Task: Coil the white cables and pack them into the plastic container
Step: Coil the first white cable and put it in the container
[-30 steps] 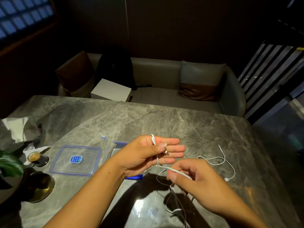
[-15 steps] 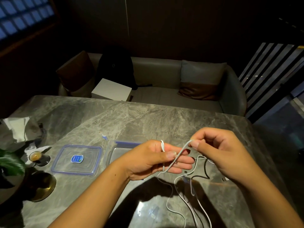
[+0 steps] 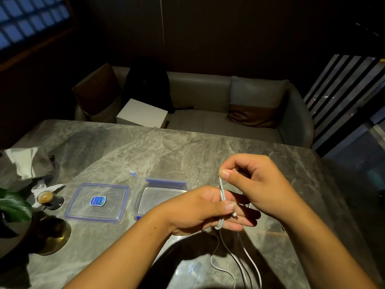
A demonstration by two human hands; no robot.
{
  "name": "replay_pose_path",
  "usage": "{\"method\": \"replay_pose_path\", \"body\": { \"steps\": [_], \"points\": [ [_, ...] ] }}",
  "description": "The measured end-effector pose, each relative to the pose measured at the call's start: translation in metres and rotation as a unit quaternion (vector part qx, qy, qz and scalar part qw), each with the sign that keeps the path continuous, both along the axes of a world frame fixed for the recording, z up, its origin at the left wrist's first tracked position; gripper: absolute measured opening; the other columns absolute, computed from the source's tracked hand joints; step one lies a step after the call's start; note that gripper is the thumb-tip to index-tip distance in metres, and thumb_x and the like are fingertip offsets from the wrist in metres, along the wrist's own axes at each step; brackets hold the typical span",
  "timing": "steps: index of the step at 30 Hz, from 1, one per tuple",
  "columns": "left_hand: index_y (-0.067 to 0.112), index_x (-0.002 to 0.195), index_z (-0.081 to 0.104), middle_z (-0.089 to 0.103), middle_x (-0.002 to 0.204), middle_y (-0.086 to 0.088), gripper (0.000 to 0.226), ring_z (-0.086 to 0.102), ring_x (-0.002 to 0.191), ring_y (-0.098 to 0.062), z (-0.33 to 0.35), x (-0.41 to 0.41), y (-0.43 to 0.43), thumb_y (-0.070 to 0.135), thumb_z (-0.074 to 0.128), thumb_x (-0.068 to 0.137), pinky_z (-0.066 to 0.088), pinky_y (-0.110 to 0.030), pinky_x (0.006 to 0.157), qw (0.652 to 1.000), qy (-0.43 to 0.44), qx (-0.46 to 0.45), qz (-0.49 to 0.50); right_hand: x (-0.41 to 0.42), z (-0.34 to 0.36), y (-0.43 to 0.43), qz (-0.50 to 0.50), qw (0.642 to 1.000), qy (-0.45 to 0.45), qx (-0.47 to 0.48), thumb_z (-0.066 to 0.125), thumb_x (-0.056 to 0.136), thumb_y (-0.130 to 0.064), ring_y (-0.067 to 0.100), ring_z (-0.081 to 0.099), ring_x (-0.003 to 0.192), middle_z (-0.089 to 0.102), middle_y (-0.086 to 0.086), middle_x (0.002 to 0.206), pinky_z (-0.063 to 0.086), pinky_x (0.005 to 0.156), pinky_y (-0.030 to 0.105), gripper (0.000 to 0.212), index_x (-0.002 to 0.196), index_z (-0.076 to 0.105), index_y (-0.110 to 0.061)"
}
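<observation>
One white cable (image 3: 221, 192) looping round the left hand (image 3: 200, 209) above the marble table (image 3: 145, 147), its thumb clamping the cable near the plug, right hand (image 3: 254, 184) pinching the strand just above, plastic container (image 3: 162, 183) sitting open beyond the left hand, lid (image 3: 98, 202) lying beside it.

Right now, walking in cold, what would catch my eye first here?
Two hands at centre front: the left hand has a white cable looped round its fingers, and the right hand pinches that cable just above. Beyond the left hand, a clear plastic container sits open on the marble table, its lid flat to its left.
</observation>
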State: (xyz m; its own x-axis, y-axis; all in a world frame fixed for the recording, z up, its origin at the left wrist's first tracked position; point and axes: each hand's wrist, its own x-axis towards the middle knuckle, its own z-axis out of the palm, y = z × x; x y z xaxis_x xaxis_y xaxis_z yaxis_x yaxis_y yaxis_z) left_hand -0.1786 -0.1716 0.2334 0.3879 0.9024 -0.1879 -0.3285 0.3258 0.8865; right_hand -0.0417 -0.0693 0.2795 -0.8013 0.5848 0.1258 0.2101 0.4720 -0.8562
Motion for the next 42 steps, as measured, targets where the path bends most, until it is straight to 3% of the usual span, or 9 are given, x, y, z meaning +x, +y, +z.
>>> {"method": "replay_pose_path", "body": {
  "steps": [7, 12, 16, 20, 23, 27, 33, 38, 42],
  "points": [
    [-0.013, 0.134, 0.041, 0.056, 0.133, -0.028, 0.036, 0.055, 0.127, -0.034, 0.003, -0.003, -0.001, 0.003, 0.036, 0.102, 0.045, -0.038, 0.107, 0.999, -0.044, -0.026, -0.001, 0.001, -0.002, 0.002, -0.005, 1.000, 0.021, 0.001, 0.065, 0.092, -0.015, 0.009, 0.057, 0.062, 0.065, 0.001, 0.071, 0.047, 0.060, 0.024, 0.014, 0.081, 0.069, -0.022],
    [-0.008, 0.142, 0.038, 0.047, 0.140, -0.034, 0.041, 0.048, 0.131, -0.044, 0.005, -0.005, -0.002, 0.003, 0.034, 0.102, 0.039, -0.049, 0.112, 0.997, -0.061, -0.014, -0.037, 0.003, -0.007, 0.013, 0.025, 0.998, 0.037, -0.051, 0.066, 0.090, -0.015, 0.027, 0.058, 0.065, 0.064, 0.010, 0.071, 0.049, 0.062, 0.032, 0.009, 0.083, 0.072, -0.013],
    [-0.010, 0.139, 0.040, 0.043, 0.139, -0.039, 0.043, 0.044, 0.131, -0.051, 0.009, -0.005, -0.003, 0.002, 0.030, 0.100, 0.042, -0.047, 0.108, 0.996, -0.065, 0.012, -0.064, 0.002, -0.012, 0.018, 0.038, 0.992, 0.052, -0.112, 0.068, 0.087, -0.002, 0.005, 0.056, 0.061, 0.064, 0.000, 0.067, 0.046, 0.059, 0.018, 0.008, 0.081, 0.071, -0.006],
    [-0.015, 0.139, 0.036, 0.036, 0.139, -0.046, 0.046, 0.040, 0.130, -0.056, 0.018, -0.003, -0.004, 0.000, 0.027, 0.097, 0.043, -0.045, 0.105, 0.991, -0.111, 0.014, -0.077, -0.001, -0.021, 0.016, 0.032, 0.978, 0.088, -0.186, 0.072, 0.083, -0.017, 0.010, 0.048, 0.054, 0.058, 0.007, 0.065, 0.040, 0.049, 0.019, 0.010, 0.079, 0.072, -0.009],
    [-0.013, 0.138, 0.040, 0.047, 0.135, -0.040, 0.046, 0.054, 0.123, -0.043, 0.019, -0.002, -0.006, 0.002, 0.029, 0.096, 0.047, -0.043, 0.103, 0.985, -0.157, 0.009, -0.076, -0.004, -0.028, 0.011, 0.011, 0.970, 0.103, -0.222, 0.071, 0.082, -0.025, 0.022, 0.046, 0.056, 0.055, 0.015, 0.066, 0.040, 0.051, 0.026, 0.012, 0.078, 0.073, -0.014],
    [-0.010, 0.138, 0.043, 0.057, 0.131, -0.026, 0.044, 0.058, 0.122, -0.036, 0.019, -0.006, -0.006, 0.004, 0.039, 0.096, 0.046, -0.042, 0.105, 0.982, -0.183, 0.020, -0.044, -0.008, -0.036, 0.003, -0.018, 0.960, 0.086, -0.268, 0.066, 0.089, -0.018, 0.024, 0.058, 0.068, 0.064, 0.010, 0.072, 0.049, 0.064, 0.031, 0.015, 0.076, 0.071, -0.014],
    [-0.009, 0.140, 0.041, 0.054, 0.135, -0.027, 0.049, 0.055, 0.126, -0.037, 0.019, -0.016, -0.007, 0.011, 0.048, 0.096, 0.045, -0.043, 0.107, 0.979, -0.198, 0.044, -0.021, -0.019, -0.048, -0.007, -0.058, 0.935, 0.011, -0.351, 0.048, 0.095, -0.002, 0.009, 0.058, 0.044, 0.058, 0.002, 0.052, 0.047, 0.047, 0.022, 0.048, 0.052, 0.065, -0.015],
    [-0.010, 0.145, 0.031, 0.039, 0.146, -0.033, 0.053, 0.040, 0.136, -0.044, 0.018, -0.023, -0.004, 0.006, 0.044, 0.097, 0.032, -0.048, 0.114, 0.969, -0.238, 0.068, 0.017, -0.019, -0.052, -0.039, -0.110, 0.934, -0.035, -0.338, 0.043, 0.097, 0.006, 0.011, 0.051, 0.041, 0.051, 0.003, 0.047, 0.040, 0.043, 0.025, 0.046, 0.055, 0.054, -0.011],
    [-0.011, 0.147, 0.026, 0.032, 0.150, -0.034, 0.054, 0.032, 0.141, -0.045, 0.016, -0.034, -0.001, 0.001, 0.038, 0.096, 0.027, -0.049, 0.118, 0.964, -0.245, 0.075, 0.067, -0.018, -0.061, -0.055, -0.056, 0.944, -0.063, -0.320, 0.046, 0.098, -0.008, 0.016, 0.041, 0.038, 0.055, 0.005, 0.048, 0.035, 0.043, 0.028, 0.034, 0.071, 0.067, -0.003]
  ]
}}
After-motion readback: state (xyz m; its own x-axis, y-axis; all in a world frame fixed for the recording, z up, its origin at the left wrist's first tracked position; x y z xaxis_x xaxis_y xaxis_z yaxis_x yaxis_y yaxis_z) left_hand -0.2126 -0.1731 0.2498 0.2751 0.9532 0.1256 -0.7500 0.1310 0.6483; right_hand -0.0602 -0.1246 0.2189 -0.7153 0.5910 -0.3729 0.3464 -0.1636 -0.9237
